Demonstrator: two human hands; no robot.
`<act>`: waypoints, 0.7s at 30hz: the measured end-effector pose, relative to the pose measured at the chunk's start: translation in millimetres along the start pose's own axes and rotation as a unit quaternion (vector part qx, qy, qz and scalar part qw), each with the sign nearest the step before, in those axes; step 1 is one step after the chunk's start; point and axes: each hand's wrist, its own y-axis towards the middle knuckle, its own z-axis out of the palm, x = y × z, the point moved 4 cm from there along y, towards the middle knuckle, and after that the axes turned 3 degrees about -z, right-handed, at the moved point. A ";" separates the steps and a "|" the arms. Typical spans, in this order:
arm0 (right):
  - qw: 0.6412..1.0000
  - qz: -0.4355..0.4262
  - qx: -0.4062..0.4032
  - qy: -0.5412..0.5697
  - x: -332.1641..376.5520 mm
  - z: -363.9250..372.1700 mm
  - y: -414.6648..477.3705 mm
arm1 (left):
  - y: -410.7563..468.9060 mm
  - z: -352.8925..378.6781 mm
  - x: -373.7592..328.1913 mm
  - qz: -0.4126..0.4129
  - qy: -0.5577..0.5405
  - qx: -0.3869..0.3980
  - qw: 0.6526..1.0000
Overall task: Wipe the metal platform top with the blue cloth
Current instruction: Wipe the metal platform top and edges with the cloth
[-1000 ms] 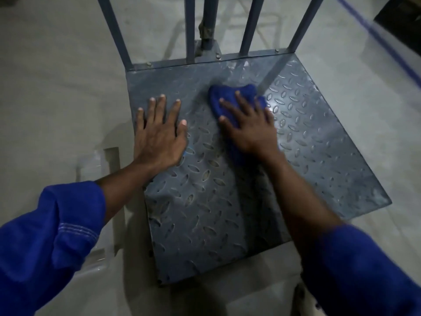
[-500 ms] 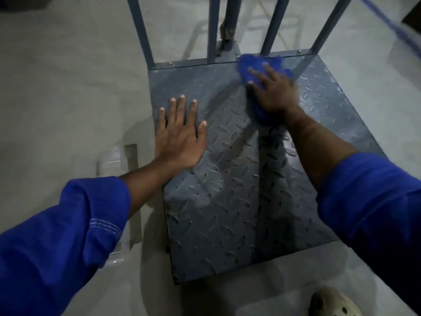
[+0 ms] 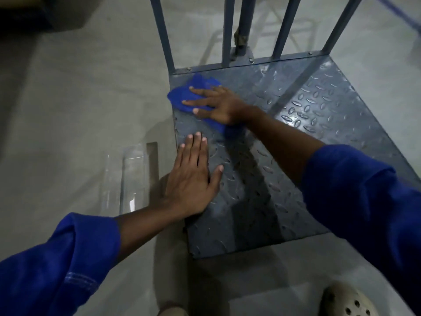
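The metal platform (image 3: 319, 124) is a grey plate with a raised diamond tread, set low above the floor. A blue cloth (image 3: 189, 94) lies crumpled at its far left corner. My right hand (image 3: 218, 104) presses flat on the cloth with straight, spread fingers pointing left. My left hand (image 3: 193, 176) rests flat, palm down, on the platform's left edge, nearer to me and just below the cloth. Part of the cloth is hidden under my right palm.
Blue metal bars (image 3: 227, 30) rise along the platform's far edge. A clear plastic piece (image 3: 132, 176) lies on the concrete floor left of the platform. A pale perforated shoe (image 3: 346, 302) shows at the bottom right.
My right hand slid the cloth from the far middle of the platform to its far left corner. My left hand stayed flat on the left side.
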 end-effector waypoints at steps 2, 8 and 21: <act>0.998 0.049 -0.036 0.006 -31.9 -8.6 -30.4 | -5.0 -0.4 1.7 0.001 -0.010 0.005 1.000; 0.922 0.357 -0.145 0.035 -49.5 -0.1 -133.1 | -2.7 -4.1 1.1 0.013 -0.008 0.027 1.000; 0.907 0.379 -0.181 0.038 -5.9 23.6 -177.7 | 78.4 -34.7 63.0 0.110 0.010 0.038 0.993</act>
